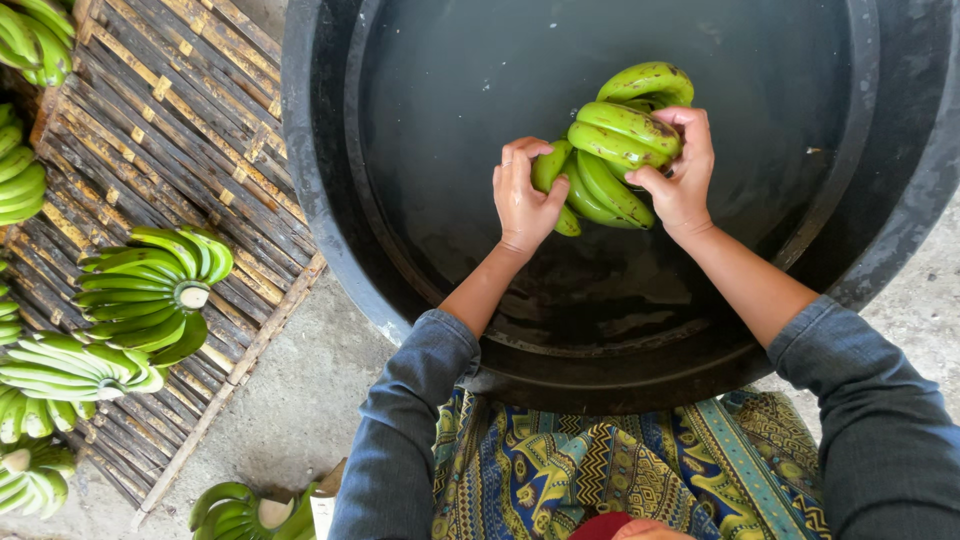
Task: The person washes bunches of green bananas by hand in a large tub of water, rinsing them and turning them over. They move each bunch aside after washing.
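A bunch of green bananas [618, 140] is held over the water inside a large black tub [330, 200]. My left hand [522, 200] grips the bunch's left side, fingers curled around one banana. My right hand [682, 170] clasps the right side, fingers wrapped over the top bananas. Both forearms reach in from the tub's near rim, with grey sleeves pushed up.
A slatted bamboo mat [170, 120] lies left of the tub on concrete, carrying several green banana bunches [150, 290] along its left edge. Another bunch [245, 510] lies on the concrete by my left elbow. A patterned cloth [600, 470] covers my lap.
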